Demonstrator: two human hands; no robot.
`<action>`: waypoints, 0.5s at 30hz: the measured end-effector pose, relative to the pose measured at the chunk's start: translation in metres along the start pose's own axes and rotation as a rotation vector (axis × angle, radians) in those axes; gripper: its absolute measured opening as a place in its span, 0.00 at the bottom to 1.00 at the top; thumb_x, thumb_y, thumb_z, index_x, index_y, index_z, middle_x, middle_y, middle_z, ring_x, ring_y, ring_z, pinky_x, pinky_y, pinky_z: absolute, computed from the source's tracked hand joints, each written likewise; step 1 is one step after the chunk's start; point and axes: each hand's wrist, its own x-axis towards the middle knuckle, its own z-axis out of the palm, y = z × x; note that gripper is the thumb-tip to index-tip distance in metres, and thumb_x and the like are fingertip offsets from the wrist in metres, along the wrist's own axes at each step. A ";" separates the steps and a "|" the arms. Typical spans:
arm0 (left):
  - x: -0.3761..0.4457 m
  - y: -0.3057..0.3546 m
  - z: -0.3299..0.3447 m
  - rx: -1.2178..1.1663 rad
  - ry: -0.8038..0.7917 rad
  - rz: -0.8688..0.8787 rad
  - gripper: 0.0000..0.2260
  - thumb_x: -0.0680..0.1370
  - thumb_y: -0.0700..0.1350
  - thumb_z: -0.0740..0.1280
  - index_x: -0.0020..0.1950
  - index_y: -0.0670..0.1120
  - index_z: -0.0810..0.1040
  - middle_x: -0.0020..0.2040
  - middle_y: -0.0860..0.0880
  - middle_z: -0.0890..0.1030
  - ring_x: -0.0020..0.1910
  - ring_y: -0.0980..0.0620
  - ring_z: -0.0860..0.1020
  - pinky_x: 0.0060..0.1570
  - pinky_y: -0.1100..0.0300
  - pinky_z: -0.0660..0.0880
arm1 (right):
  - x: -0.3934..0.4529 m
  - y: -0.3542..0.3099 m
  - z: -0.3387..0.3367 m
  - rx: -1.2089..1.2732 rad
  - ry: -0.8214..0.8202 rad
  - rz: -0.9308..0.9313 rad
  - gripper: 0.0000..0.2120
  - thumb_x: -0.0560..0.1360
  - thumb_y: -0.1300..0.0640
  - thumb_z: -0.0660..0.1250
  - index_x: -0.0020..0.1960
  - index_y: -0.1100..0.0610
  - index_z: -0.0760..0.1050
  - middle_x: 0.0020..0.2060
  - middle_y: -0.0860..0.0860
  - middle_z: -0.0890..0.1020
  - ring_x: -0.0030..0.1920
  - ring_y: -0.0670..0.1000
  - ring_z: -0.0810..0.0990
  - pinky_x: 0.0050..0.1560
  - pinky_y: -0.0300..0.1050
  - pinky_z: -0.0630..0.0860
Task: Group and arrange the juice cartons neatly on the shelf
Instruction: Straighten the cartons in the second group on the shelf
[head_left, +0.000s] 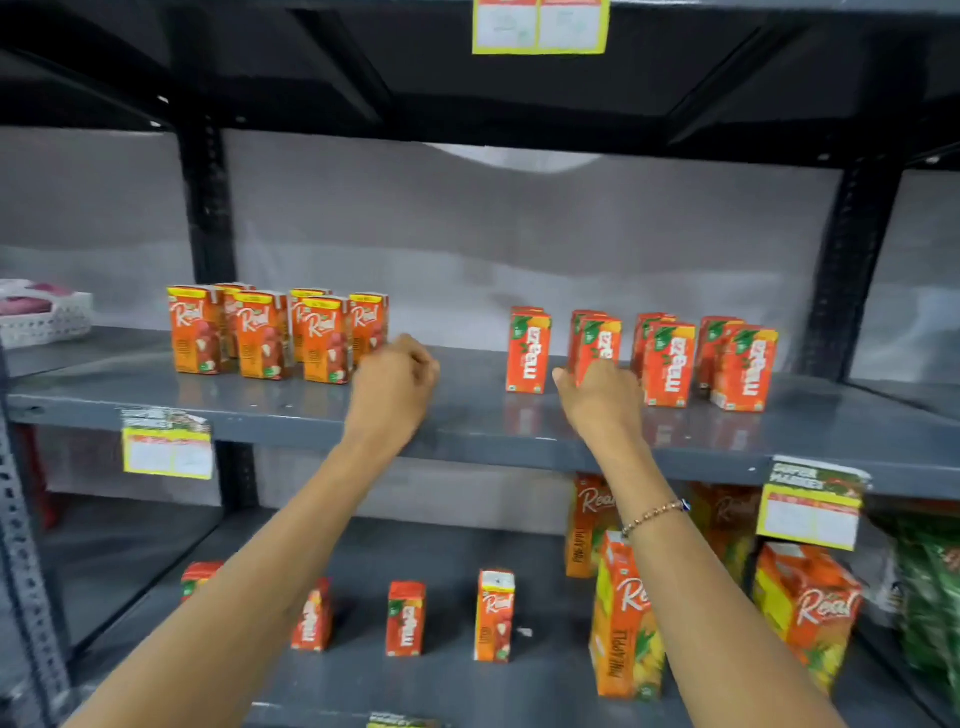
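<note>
There is a single view, from a wide-angle camera worn on the person's head. It faces forward into a grey metal shelving unit, standing close enough that both forearms reach from the bottom edge up to the middle shelf (467, 410), which crosses the frame at about mid-height. The lens sits roughly level with the space above that shelf, so it looks slightly down on its top surface and more steeply down onto the lower shelf (457, 675), while the underside of the upper shelf (519, 104) fills the top of the frame. Wide-angle distortion bends the uprights (852, 260) outward toward the edges. With only one view, no part of the scene is shared.
</note>
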 end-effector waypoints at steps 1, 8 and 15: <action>0.001 -0.017 -0.018 -0.026 0.135 0.000 0.05 0.76 0.40 0.65 0.48 0.40 0.78 0.47 0.42 0.82 0.47 0.43 0.79 0.48 0.56 0.71 | -0.010 -0.017 0.005 0.038 0.021 -0.037 0.19 0.78 0.50 0.60 0.52 0.66 0.78 0.51 0.64 0.82 0.55 0.63 0.79 0.51 0.49 0.73; 0.037 -0.116 -0.085 0.199 0.103 -0.269 0.27 0.76 0.46 0.67 0.68 0.31 0.63 0.66 0.33 0.67 0.66 0.36 0.65 0.68 0.45 0.62 | -0.044 -0.155 0.072 0.326 -0.098 -0.194 0.13 0.76 0.54 0.66 0.54 0.63 0.77 0.53 0.57 0.83 0.56 0.58 0.80 0.52 0.46 0.75; 0.051 -0.141 -0.077 0.220 -0.169 -0.317 0.36 0.76 0.48 0.68 0.72 0.32 0.52 0.70 0.34 0.61 0.70 0.35 0.62 0.68 0.46 0.62 | -0.037 -0.216 0.123 0.412 -0.278 -0.060 0.35 0.69 0.48 0.73 0.68 0.61 0.62 0.63 0.57 0.74 0.65 0.59 0.74 0.61 0.52 0.73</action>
